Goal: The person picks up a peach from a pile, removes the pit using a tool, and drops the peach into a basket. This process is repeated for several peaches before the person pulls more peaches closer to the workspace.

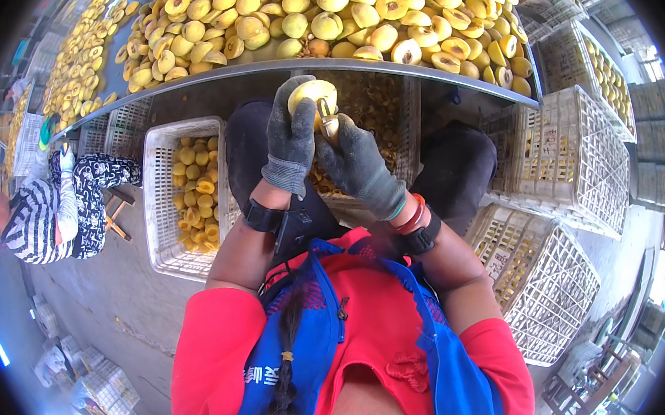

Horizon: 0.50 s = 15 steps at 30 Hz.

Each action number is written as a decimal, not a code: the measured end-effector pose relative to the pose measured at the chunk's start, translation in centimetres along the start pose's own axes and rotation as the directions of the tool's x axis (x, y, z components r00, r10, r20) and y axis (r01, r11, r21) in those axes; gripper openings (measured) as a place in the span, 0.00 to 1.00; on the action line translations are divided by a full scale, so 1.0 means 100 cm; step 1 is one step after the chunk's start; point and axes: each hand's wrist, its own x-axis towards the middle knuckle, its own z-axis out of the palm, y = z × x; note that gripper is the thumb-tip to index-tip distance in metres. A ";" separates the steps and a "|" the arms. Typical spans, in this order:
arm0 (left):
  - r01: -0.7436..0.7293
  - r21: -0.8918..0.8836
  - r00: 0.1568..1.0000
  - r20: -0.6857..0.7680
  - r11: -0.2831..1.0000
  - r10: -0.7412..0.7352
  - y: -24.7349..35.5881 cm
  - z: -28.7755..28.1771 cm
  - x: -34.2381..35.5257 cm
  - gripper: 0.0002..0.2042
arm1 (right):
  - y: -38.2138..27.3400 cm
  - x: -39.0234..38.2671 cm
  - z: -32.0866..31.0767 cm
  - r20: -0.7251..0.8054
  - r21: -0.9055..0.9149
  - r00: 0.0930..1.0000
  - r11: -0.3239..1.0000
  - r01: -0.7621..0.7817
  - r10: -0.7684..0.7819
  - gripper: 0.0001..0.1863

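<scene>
My left hand (289,144), in a grey glove, is closed around a yellow peach (310,91) just below the edge of the metal table. My right hand (360,169), gloved too, grips a small pitting tool (328,124) with a metal end. That end touches the cut side of the peach, where a dark hollow or stone shows; which of the two I cannot tell. Many whole and halved yellow peaches (326,26) are heaped on the metal table (281,65) beyond my hands. Beneath my hands, between my knees, stands a container of brown scraps (370,106), partly hidden.
A white plastic crate (150,195) of peach halves stands by my left knee. Stacked white crates (575,155) rise on the right, with another crate (547,276) nearer. At the far left a person in a striped top (43,214) works at the same table, near a wooden stool (118,214).
</scene>
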 end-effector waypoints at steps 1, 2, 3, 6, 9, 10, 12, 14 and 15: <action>0.004 0.003 1.000 0.005 1.000 -0.004 -0.003 0.000 0.000 0.21 | -0.003 -0.001 -0.001 0.001 0.106 1.000 0.994 -0.001 0.001 0.07; 0.008 0.005 1.000 0.012 1.000 -0.008 -0.006 -0.001 0.000 0.21 | -0.007 -0.001 -0.001 0.000 0.211 1.000 0.977 -0.002 0.002 0.07; 0.007 0.006 1.000 0.012 1.000 -0.007 -0.009 -0.001 -0.001 0.21 | -0.012 -0.002 -0.003 0.000 0.212 1.000 0.977 -0.001 0.001 0.07; 0.049 -0.091 0.998 0.039 0.995 -0.046 -0.013 -0.003 -0.002 0.21 | -0.025 0.000 -0.017 0.348 0.606 0.897 0.665 -0.436 0.271 0.07; -0.034 -0.015 0.998 0.053 0.999 0.035 -0.012 -0.010 0.000 0.21 | -0.026 0.004 -0.027 0.524 0.529 0.805 0.634 -0.564 0.278 0.08; -0.036 -0.016 0.994 0.103 0.999 0.037 -0.012 -0.013 0.002 0.21 | -0.022 0.004 -0.028 0.588 0.582 0.764 0.517 -0.628 0.266 0.08; -0.035 -0.019 0.987 0.154 0.999 0.038 -0.011 -0.015 0.003 0.21 | -0.014 0.002 -0.029 0.647 0.617 0.722 0.388 -0.685 0.246 0.07; 0.036 -0.067 0.979 0.204 0.997 -0.022 -0.011 -0.016 0.002 0.22 | -0.006 0.000 -0.028 0.663 0.652 0.724 0.329 -0.683 0.188 0.08; 0.037 -0.066 0.979 0.205 0.997 -0.023 -0.010 -0.016 0.002 0.22 | -0.001 -0.001 -0.027 0.664 0.652 0.724 0.328 -0.683 0.189 0.08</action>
